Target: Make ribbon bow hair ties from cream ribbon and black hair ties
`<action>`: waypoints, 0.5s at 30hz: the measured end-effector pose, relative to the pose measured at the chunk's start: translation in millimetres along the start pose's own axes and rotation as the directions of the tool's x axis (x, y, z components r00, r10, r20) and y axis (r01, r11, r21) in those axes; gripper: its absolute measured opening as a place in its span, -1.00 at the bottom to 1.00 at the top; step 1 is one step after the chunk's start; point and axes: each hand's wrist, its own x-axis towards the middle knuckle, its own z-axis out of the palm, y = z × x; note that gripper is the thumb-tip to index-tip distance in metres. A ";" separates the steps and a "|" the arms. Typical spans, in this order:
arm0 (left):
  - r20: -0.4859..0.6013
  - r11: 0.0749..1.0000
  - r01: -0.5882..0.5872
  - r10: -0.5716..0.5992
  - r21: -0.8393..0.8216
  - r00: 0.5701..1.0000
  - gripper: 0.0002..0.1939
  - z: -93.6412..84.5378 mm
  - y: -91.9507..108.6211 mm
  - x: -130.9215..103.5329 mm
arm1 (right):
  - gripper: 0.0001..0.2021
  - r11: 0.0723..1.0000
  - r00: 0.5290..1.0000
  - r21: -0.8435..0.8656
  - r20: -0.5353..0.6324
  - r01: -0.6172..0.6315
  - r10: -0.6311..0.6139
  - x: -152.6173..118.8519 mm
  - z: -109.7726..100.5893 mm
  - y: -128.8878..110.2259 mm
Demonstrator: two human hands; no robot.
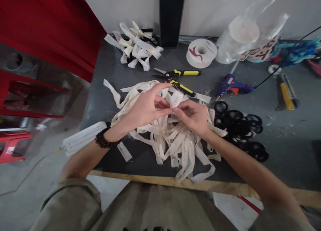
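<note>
White ribbon heap [185,147], gold lettering illegible, left hand [146,107] and right hand [197,119] above it, fingertips pinched on lettered ribbon piece [177,98], spool [202,53] beyond heap, small print blurred

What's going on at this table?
Someone's left hand and right hand are pinching a printed white ribbon between their fingers, above a loose pile of pale ribbons. Yellow-and-black scissors lie open just beyond the hands. Off to the right are a blue glue gun and a heap of black rings. Another bunch of ribbon pieces sits at the back left.
</note>
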 end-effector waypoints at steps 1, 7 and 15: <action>0.030 1.000 0.011 -0.010 -0.025 1.000 -0.11 -0.3 -2.1 0.7 | -0.79 0.999 1.000 0.027 -0.010 -0.027 0.028 0.5 0.3 0.3; -0.036 0.991 -0.006 0.001 -0.137 0.999 -0.23 -3.7 -9.9 5.5 | -0.74 0.982 0.988 0.139 -0.066 -0.129 0.140 1.5 2.1 7.0; -0.095 0.996 -0.066 0.061 -0.055 0.994 -0.37 0.3 7.8 1.2 | -0.49 0.952 0.989 0.270 0.001 -0.145 0.151 -0.4 3.0 13.3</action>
